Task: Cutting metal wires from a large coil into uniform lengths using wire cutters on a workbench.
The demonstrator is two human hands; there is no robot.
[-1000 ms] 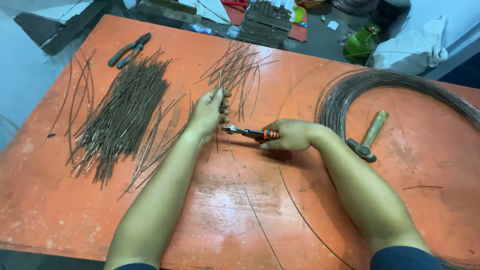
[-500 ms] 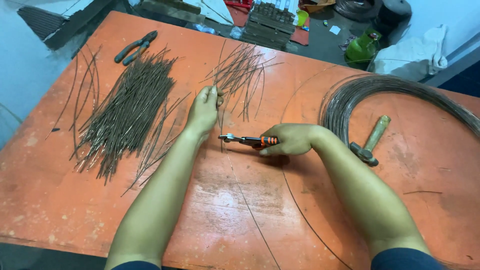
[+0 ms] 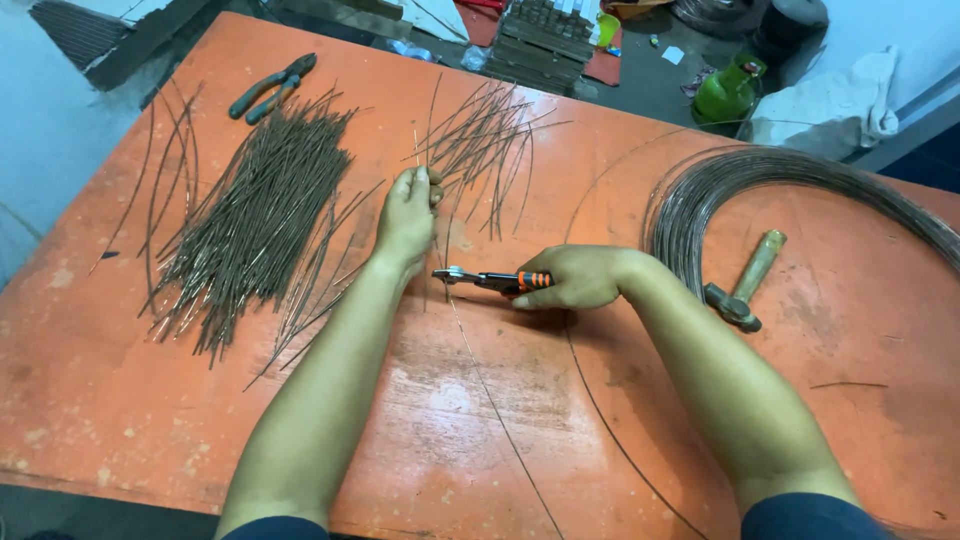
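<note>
Head view | left hand (image 3: pixel 405 215) pinches wire (image 3: pixel 447 262) | right hand (image 3: pixel 577 277) grips cutters (image 3: pixel 490 279), seemingly at wire

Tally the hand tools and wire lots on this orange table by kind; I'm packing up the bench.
Cutting pliers: 2, one in the right hand, one top left
Hammer: 1
Wire coil: 1
Cut-wire piles: 2, large, small by the left hand
Total: 6

Bystanders on the orange surface (image 3: pixel 150 400)

Green-handled pliers (image 3: pixel 270 86) lie far left, beyond a big heap of cut wires (image 3: pixel 255 215); a hammer (image 3: pixel 745 285) rests right, beside the wire coil (image 3: pixel 790 185); a green bottle (image 3: pixel 728 92) stands beyond.
</note>
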